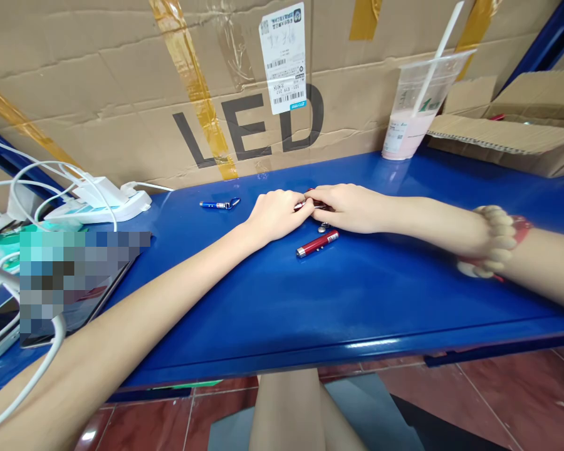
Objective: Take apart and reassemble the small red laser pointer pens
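My left hand (pixel 279 214) and my right hand (pixel 345 203) meet fingertip to fingertip above the blue tabletop (pixel 282 300). Both are closed on a small dark red and silver penlight (pixel 320 205), mostly covered by the fingers. A silver clasp (pixel 323 228) shows just under the right fingers; which light it belongs to I cannot tell. Close in front of the hands lies a red penlight (pixel 317 243) with a silver tip. To the left of my left hand rests a blue penlight (pixel 214 205) with a clip at its right end.
A large cardboard box (pixel 122 94) marked LED stands along the back. At back right are a plastic cup (pixel 399 134) with a straw and an open carton (pixel 502 134). The left side holds a power strip (pixel 122 208), white cables and a dark tablet-like device (pixel 98 288).
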A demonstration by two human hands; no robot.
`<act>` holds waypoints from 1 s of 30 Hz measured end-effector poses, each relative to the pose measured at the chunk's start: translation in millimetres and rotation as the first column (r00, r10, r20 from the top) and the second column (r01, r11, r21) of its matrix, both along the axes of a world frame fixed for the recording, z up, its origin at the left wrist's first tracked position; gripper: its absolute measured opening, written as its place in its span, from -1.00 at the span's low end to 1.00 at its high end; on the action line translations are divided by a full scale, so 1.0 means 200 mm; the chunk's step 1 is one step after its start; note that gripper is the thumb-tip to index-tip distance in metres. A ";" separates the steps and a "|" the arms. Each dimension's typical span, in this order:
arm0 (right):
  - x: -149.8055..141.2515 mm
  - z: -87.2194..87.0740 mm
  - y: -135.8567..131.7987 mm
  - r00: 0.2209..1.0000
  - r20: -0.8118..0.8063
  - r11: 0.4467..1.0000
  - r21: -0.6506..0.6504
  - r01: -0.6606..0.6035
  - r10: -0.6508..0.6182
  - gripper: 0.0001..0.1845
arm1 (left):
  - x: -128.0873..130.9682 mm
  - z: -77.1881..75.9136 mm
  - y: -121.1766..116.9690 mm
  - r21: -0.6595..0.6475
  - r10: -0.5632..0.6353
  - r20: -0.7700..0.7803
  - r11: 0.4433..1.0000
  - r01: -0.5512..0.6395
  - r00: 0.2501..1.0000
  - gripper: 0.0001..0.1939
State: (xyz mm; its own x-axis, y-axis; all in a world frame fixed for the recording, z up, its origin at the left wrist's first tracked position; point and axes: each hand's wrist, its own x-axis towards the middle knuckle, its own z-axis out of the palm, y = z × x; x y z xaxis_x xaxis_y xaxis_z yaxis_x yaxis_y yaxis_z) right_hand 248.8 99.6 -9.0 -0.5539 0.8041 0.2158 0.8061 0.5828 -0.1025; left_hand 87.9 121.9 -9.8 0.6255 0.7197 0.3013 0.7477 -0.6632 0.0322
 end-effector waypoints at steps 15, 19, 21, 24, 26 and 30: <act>-0.01 0.01 -0.02 1.000 -0.031 1.000 -0.008 -0.001 0.001 -0.70 | -0.01 0.02 -0.02 -0.010 0.018 -0.057 1.000 -0.019 0.998 -0.55; -0.02 0.02 -0.03 0.999 -0.047 1.000 -0.012 -0.007 0.007 -0.70 | -0.01 0.03 -0.03 -0.004 0.014 -0.058 1.000 -0.015 0.998 -0.55; -0.02 0.03 -0.03 0.999 -0.043 1.000 -0.018 0.009 -0.009 -0.70 | -0.01 0.03 -0.03 -0.003 0.009 -0.059 1.000 -0.009 0.998 -0.56; -0.02 0.04 -0.04 0.999 -0.052 1.000 -0.025 -0.002 0.001 -0.69 | -0.01 0.04 -0.04 -0.012 0.013 -0.058 1.000 -0.014 0.998 -0.56; -0.02 0.04 -0.04 0.998 -0.065 1.000 -0.016 -0.025 0.024 -0.69 | -0.02 0.05 -0.04 -0.011 0.020 -0.056 1.000 -0.021 0.998 -0.56; -0.02 0.03 -0.04 0.995 -0.087 0.999 0.000 -0.040 0.040 -0.68 | -0.02 0.05 -0.05 -0.003 0.012 -0.059 1.000 -0.012 0.998 -0.56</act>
